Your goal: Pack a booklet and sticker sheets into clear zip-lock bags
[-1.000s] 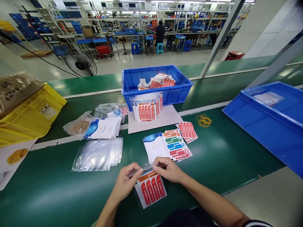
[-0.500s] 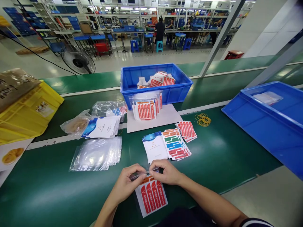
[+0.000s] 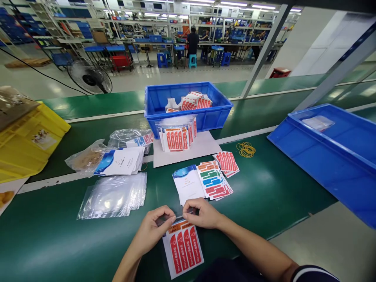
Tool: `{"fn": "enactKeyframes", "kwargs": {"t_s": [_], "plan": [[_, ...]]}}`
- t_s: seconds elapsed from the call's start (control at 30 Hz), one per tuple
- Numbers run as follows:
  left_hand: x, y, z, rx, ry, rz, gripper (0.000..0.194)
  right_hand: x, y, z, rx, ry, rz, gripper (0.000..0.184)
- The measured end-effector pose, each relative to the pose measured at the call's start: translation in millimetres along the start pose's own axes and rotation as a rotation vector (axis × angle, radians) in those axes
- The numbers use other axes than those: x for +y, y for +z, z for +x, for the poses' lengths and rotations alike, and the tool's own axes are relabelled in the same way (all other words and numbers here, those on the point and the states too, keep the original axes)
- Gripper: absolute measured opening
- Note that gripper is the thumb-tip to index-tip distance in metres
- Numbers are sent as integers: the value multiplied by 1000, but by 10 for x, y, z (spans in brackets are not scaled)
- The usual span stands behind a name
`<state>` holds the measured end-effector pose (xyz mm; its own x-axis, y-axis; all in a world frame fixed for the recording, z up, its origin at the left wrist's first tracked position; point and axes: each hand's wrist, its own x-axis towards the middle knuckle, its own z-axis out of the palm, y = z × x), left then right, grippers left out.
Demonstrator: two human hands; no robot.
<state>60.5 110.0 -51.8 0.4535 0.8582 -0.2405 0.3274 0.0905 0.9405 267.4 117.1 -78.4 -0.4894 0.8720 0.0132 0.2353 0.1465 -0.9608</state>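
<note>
A clear plastic bag [image 3: 184, 250] holds a sheet of red labels, with an orange strip near its top, and lies at the front edge of the green table. My left hand [image 3: 154, 227] pinches the bag's top edge at the left. Thumb and finger of my right hand [image 3: 201, 212] close on the same edge, a little to the right. Just beyond the hands lie a white booklet [image 3: 189, 186] with a blue top and a fanned stack of coloured label sheets [image 3: 213, 180]. Red label sheets [image 3: 227, 162] lie partly beside that stack.
Empty clear bags [image 3: 114, 196] and white booklets [image 3: 122, 161] lie left. Filled bags [image 3: 176, 137] lean against a blue bin [image 3: 188, 111] on white card. Rubber bands [image 3: 246, 149] sit right, near a tilted blue bin [image 3: 320, 149]. A yellow crate [image 3: 32, 141] stands far left.
The view has shifted slightly, tilting up. My hands stay at the bag's top edge; fingers have moved slightly along it, and the bag's top now looks flatter.
</note>
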Motion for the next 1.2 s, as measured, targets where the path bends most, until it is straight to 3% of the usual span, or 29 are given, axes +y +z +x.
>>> {"fn": "enactKeyframes", "kwargs": {"t_s": [0.17,0.37,0.63,0.8,1.0,1.2], "plan": [[-33,-111,-17,-63,-42,52,23,17,-74,-4,-19,10,-54,9],[8,-135,-39,-51,-11,114,25,-34,-64,-22,-35,-34,-106,6],[-23,-202,-54,-45,-89,-64,25,22,-85,-9,62,6,-83,9],[-17,-264,-79,12,-37,-50,26,18,-91,0,49,-9,-38,8],[57,-239,-87,7,70,122,24,31,-52,0,69,-28,-52,7],[13,-124,-31,-30,28,146,19,-21,19,10,47,-30,-17,6]]}}
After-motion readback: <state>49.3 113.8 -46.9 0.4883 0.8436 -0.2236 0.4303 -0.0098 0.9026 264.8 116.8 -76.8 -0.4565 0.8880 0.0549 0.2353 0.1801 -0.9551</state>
